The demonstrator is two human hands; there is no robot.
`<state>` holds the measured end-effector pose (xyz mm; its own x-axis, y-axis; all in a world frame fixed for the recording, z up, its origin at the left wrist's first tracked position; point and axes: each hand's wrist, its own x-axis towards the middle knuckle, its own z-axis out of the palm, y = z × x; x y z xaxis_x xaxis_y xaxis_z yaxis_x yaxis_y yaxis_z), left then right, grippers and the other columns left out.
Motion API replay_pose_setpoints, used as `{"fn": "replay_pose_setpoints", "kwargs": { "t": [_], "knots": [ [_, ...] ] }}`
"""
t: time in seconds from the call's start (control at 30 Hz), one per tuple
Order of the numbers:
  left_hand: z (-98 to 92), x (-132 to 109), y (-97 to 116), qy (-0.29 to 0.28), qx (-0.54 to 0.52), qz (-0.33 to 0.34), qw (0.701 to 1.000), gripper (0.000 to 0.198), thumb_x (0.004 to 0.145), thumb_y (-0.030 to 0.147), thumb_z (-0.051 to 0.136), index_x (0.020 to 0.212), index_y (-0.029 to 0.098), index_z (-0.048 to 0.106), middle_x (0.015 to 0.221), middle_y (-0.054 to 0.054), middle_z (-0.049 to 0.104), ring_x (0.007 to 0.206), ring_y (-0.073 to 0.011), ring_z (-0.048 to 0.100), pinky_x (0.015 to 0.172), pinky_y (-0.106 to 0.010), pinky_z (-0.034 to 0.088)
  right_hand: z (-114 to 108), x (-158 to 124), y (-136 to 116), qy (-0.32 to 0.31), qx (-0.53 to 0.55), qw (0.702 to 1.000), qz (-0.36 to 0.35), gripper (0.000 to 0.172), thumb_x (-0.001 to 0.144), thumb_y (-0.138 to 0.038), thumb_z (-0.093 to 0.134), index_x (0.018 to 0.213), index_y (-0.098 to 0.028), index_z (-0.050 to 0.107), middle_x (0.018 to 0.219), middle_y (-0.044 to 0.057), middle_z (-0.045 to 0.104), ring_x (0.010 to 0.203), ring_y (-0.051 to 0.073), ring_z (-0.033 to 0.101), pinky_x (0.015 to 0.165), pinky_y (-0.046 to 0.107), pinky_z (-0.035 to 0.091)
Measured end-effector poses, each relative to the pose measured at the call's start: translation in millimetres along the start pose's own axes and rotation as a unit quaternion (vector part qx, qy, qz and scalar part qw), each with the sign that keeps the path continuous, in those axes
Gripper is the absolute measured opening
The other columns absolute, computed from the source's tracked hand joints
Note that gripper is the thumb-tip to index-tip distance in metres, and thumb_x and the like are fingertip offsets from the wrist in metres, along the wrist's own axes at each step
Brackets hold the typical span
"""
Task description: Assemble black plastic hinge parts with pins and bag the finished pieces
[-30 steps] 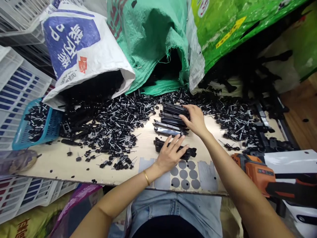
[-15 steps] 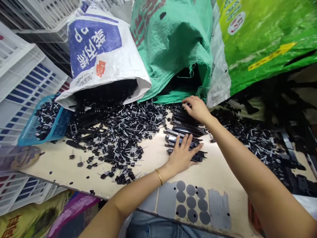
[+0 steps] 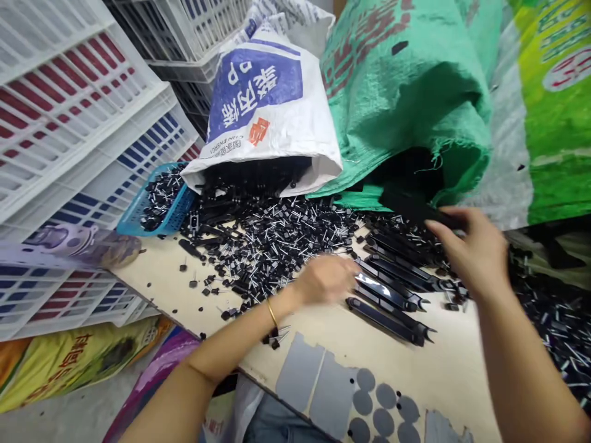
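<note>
**Laying out black strips in a row**

Landmark: row of black strips [image 3: 392,289] on the surface [image 3: 452,375]. Left hand [image 3: 325,278], blurred, rests at the row's near-left end; grip cannot be determined. Beyond the row, right hand [image 3: 471,252] grasps a strip [image 3: 443,216] at the green sack [image 3: 406,104]. Judged step: fetching another strip. Next move requires aligning it parallel. Long axes run far-left to near-right, forked ends right.

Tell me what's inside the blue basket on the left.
The blue basket holds a heap of small black pieces with thin metal pins, like those spread on the table. Its floor is covered by them.
</note>
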<state>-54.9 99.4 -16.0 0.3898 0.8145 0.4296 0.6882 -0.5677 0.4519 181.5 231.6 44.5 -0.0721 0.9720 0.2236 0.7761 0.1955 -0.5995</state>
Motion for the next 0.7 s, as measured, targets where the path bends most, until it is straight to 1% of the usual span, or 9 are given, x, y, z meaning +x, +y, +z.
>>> {"fn": "replay_pose_setpoints", "kwargs": {
  "t": [0.07,0.13,0.2,0.27,0.3,0.4,0.53,0.63,0.7],
  "knots": [
    [-38.1,6.1,-50.6,0.128,0.11,-0.233,0.958,0.031,0.094,0.028,0.037,0.111,0.016,0.06,0.109,-0.011,0.064,0.107,-0.0223,0.057,0.095,-0.044,0.045,-50.3,-64.7,25.3,-0.039,0.039,0.991,0.123,0.039,0.068,-0.053,0.067,0.101,-0.033,0.064,0.093,0.014,0.068,0.082,0.031,0.062,0.069,0.048,0.045],
    [-70.3,17.7,-97.0,0.165,0.201,-0.355,0.898,0.036,0.092,0.033,0.046,0.12,0.011,0.055,0.12,-0.017,0.057,0.115,-0.0276,0.051,0.097,-0.045,0.042,-79.6,-132.2,43.6,-0.094,0.079,0.978,0.17,0.038,0.064,-0.061,0.065,0.096,-0.043,0.063,0.095,0.013,0.067,0.078,0.032,0.062,0.059,0.048,0.043],
    [-89.2,30.2,-130.7,0.076,0.244,-0.393,0.883,0.049,0.087,0.045,0.055,0.119,0.008,0.055,0.121,-0.019,0.056,0.115,-0.0311,0.05,0.097,-0.047,0.041,-86.0,-191.9,50.2,-0.154,0.1,0.965,0.184,0.032,0.065,-0.058,0.066,0.093,-0.043,0.062,0.099,0.011,0.067,0.084,0.032,0.063,0.065,0.048,0.047],
    [-95.6,39.0,-149.1,-0.029,0.259,-0.418,0.87,0.06,0.084,0.056,0.058,0.114,0.003,0.057,0.12,-0.018,0.058,0.113,-0.0305,0.051,0.096,-0.046,0.042,-74.5,-237.0,49.2,-0.19,0.107,0.96,0.178,0.028,0.072,-0.052,0.065,0.095,-0.037,0.061,0.1,0.01,0.067,0.091,0.031,0.063,0.076,0.048,0.049],
    [-96.1,41.0,-153.5,-0.05,0.251,-0.418,0.872,0.067,0.083,0.06,0.056,0.113,0.0,0.057,0.12,-0.018,0.058,0.111,-0.029,0.052,0.096,-0.047,0.043,-64.7,-253.8,48.3,-0.192,0.103,0.962,0.163,0.028,0.075,-0.05,0.063,0.096,-0.032,0.059,0.1,0.009,0.066,0.093,0.03,0.063,0.08,0.048,0.05],
    [-97.1,37.7,-153.8,-0.094,0.234,-0.401,0.881,0.076,0.083,0.067,0.051,0.118,0.0,0.054,0.122,-0.011,0.059,0.111,-0.0249,0.051,0.101,-0.047,0.041,-34.9,-286.7,49.6,-0.163,0.046,0.981,0.096,0.026,0.082,-0.043,0.057,0.099,-0.023,0.057,0.096,0.01,0.064,0.091,0.027,0.062,0.081,0.045,0.05],
    [-109.1,17.5,-133.6,-0.085,0.241,-0.371,0.893,0.062,0.084,0.06,0.057,0.119,0.01,0.056,0.121,-0.007,0.059,0.107,-0.0262,0.051,0.1,-0.053,0.042,-21.8,-303.0,53.9,-0.145,-0.012,0.989,0.023,0.021,0.086,-0.037,0.053,0.098,-0.02,0.055,0.094,0.01,0.063,0.091,0.026,0.06,0.08,0.043,0.05],
    [-127.9,-4.9,-97.5,-0.049,0.234,-0.328,0.914,0.052,0.089,0.059,0.048,0.114,0.016,0.058,0.112,-0.004,0.062,0.107,-0.0259,0.049,0.102,-0.057,0.038,-32.4,-297.6,59.0,-0.185,-0.008,0.983,-0.016,0.02,0.087,-0.033,0.051,0.101,-0.02,0.056,0.096,0.011,0.063,0.092,0.026,0.06,0.08,0.044,0.05],
    [-139.7,-22.0,-61.0,-0.068,0.226,-0.272,0.933,0.052,0.091,0.058,0.041,0.113,0.015,0.059,0.105,-0.002,0.062,0.108,-0.0256,0.049,0.103,-0.057,0.035,-42.6,-285.9,64.7,-0.232,0.013,0.971,-0.05,0.021,0.086,-0.031,0.05,0.102,-0.02,0.058,0.097,0.011,0.063,0.093,0.027,0.06,0.082,0.044,0.05]
  ]
}}
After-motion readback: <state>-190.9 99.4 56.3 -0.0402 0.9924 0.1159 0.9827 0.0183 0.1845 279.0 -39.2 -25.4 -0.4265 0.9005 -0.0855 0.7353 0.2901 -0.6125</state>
